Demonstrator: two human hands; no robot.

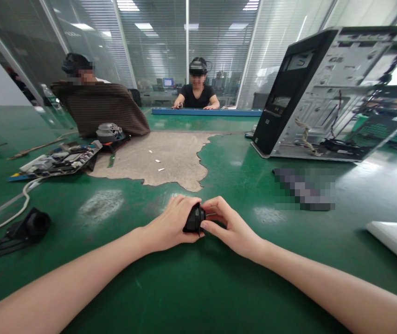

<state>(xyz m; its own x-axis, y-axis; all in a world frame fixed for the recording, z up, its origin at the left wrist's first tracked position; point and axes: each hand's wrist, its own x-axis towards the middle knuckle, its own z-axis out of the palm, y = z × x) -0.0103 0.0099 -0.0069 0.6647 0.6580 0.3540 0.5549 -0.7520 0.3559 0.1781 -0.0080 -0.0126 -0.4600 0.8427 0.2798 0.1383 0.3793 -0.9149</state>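
My left hand (170, 227) and my right hand (231, 227) meet over the green table (184, 287), both closed around a small black plastic part (194, 219). The left fingers wrap over its top and left side. The right thumb and fingers pinch its right end. Most of the part is hidden by the fingers, so its shape is unclear.
An open computer case (327, 93) lies on its side at the right. A circuit board (62, 160) and fan (108, 132) sit at the left, with a black bracket (24, 229) and white cable (10, 208) nearer. A white object (396, 241) lies far right. Two people sit across the table.
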